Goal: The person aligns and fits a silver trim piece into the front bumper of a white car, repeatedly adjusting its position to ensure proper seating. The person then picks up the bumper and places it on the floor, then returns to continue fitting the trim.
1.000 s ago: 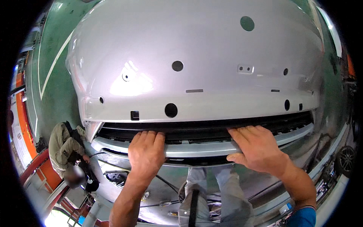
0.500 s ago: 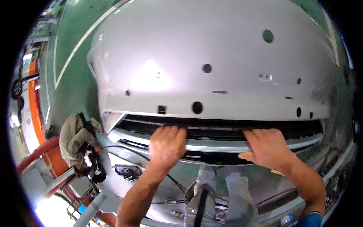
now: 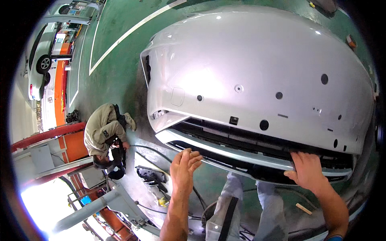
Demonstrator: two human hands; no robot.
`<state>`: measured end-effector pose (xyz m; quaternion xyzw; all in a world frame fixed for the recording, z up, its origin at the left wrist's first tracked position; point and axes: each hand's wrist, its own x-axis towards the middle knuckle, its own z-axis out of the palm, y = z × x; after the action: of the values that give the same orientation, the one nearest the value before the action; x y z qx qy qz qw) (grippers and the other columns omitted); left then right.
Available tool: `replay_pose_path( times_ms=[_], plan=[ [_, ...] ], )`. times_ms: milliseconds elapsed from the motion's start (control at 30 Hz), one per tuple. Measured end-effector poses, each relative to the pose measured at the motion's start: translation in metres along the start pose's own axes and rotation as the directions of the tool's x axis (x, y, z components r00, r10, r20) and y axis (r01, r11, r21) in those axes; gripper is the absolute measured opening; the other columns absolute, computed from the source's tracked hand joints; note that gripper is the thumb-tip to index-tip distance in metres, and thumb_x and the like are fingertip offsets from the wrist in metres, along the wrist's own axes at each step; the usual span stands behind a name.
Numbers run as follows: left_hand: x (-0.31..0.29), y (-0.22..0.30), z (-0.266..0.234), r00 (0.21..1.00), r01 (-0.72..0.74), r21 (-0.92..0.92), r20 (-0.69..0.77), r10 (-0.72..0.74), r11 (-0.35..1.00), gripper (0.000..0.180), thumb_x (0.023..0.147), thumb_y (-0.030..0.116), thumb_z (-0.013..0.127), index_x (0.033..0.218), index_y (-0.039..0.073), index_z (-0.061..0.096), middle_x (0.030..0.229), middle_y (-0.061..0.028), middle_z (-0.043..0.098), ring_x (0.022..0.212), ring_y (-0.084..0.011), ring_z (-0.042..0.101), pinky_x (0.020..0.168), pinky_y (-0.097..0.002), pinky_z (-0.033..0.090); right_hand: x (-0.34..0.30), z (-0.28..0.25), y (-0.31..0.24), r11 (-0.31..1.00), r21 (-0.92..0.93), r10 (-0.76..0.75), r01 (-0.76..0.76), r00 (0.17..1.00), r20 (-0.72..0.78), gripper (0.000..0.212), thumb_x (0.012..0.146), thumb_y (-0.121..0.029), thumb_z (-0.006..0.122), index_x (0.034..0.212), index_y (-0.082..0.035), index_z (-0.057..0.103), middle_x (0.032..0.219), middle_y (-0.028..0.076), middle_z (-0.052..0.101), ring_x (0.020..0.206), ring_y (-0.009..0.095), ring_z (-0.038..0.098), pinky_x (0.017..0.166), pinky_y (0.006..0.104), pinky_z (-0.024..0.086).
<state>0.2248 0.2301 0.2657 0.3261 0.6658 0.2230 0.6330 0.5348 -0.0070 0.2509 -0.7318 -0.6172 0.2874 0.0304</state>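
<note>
A large pale silver car body panel [image 3: 241,52], pierced by round and square holes, spreads out before me. Along its near edge runs a dark slatted opening with a silver trim bar [image 3: 237,150] across it. My right hand [image 3: 307,170] is wrapped over this bar toward its right end, fingertips hidden in the dark gap. My left hand [image 3: 185,170] is in the air just in front of the bar's left part, apart from it. Its fingers are loosely bent, with nothing visible in them.
Another person [image 3: 106,134] crouches at the left, beside the panel. A dark hose [image 3: 197,195] runs over the floor near my legs. Black parts [image 3: 150,176] lie on the floor at lower left. A small wooden strip [image 3: 303,209] lies at lower right. A car [image 3: 40,60] stands far left.
My left hand has let go of the trim bar and moved off it. My right hand keeps its hold. The view has shifted, so the panel sits farther right and tilted.
</note>
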Motion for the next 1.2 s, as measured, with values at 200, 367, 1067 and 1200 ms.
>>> replay_pose_path(
  times_ms=[200,367,1067,1200],
  plan=[
    [0.038,-0.007,0.008,0.986,0.128,-0.074,0.114,-0.119,0.989,0.031,0.104,0.027,0.050,0.109,-0.003,0.055,0.097,-0.0138,0.065,0.088,-0.0232,0.067,0.080,-0.0356,0.056,-0.004,0.009,0.005,0.998,0.018,0.054,-0.056,0.996,0.073,0.082,0.078,-0.064,0.060,0.121,0.005,0.058,0.097,0.019,0.062,0.086,0.038,0.061,0.076,0.0486,0.047],
    [0.041,0.008,-0.025,0.875,-0.403,0.700,0.107,0.472,0.590,0.027,0.084,0.009,0.074,0.107,-0.002,0.064,0.098,-0.0131,0.069,0.088,-0.0244,0.067,0.080,-0.0363,0.053,-0.012,0.013,0.010,0.997,-0.032,0.075,-0.072,0.992,0.102,0.085,0.080,-0.071,0.053,0.120,0.003,0.059,0.096,0.018,0.061,0.085,0.037,0.060,0.079,0.0482,0.045],
    [0.090,0.047,0.046,0.328,-0.942,0.333,0.938,0.112,-0.034,0.034,0.049,0.004,0.071,0.080,0.007,0.059,0.079,-0.0076,0.053,0.071,-0.0276,0.051,0.064,-0.0400,0.036,-0.008,0.010,0.013,0.998,-0.059,0.043,-0.035,0.989,0.143,0.087,0.075,-0.076,0.059,0.116,0.001,0.062,0.101,0.018,0.066,0.087,0.035,0.066,0.076,0.0456,0.049],
    [0.091,0.039,0.043,0.345,-0.935,0.353,0.928,0.144,-0.040,0.031,0.050,0.004,0.070,0.079,0.008,0.059,0.077,-0.0072,0.053,0.069,-0.0271,0.051,0.064,-0.0395,0.035,-0.007,0.009,0.012,0.996,-0.065,0.066,-0.056,0.985,0.162,0.087,0.074,-0.077,0.059,0.112,0.002,0.063,0.102,0.018,0.065,0.088,0.035,0.066,0.078,0.0477,0.049]
  ],
)
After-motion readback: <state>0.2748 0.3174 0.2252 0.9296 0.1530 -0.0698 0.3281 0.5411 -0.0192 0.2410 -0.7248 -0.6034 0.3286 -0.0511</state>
